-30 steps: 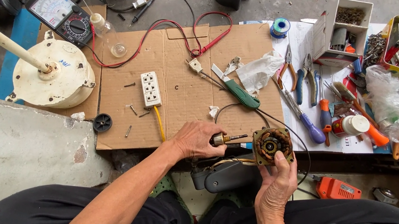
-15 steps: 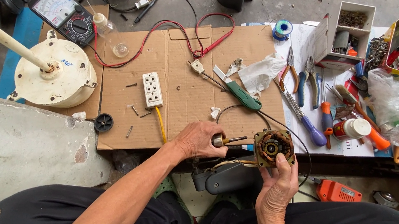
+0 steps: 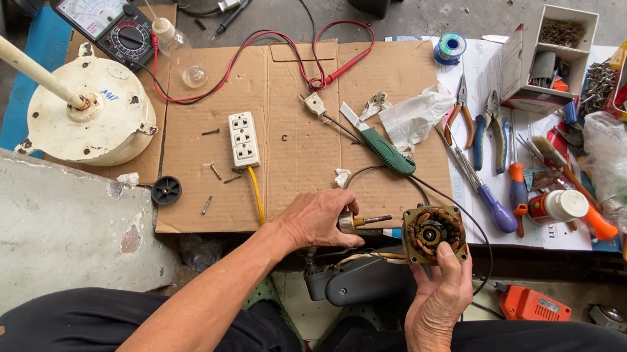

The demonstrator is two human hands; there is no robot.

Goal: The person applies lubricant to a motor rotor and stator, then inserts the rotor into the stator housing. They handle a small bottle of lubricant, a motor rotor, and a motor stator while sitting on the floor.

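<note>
Flattened cardboard sheet [image 3: 291, 155] on concrete floor: right hand [image 3: 442, 295] grips motor stator [image 3: 431, 234] from below, left hand [image 3: 319, 219] closed on a small tool [image 3: 365, 220] lying roughly level, tip toward the stator just right.

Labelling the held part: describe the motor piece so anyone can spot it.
Start at the big cardboard sheet; just off its lower right corner the right hand holds the motor stator. Squarish, with copper windings around a round central hole, unlike the long-handled tools beside it.
</note>
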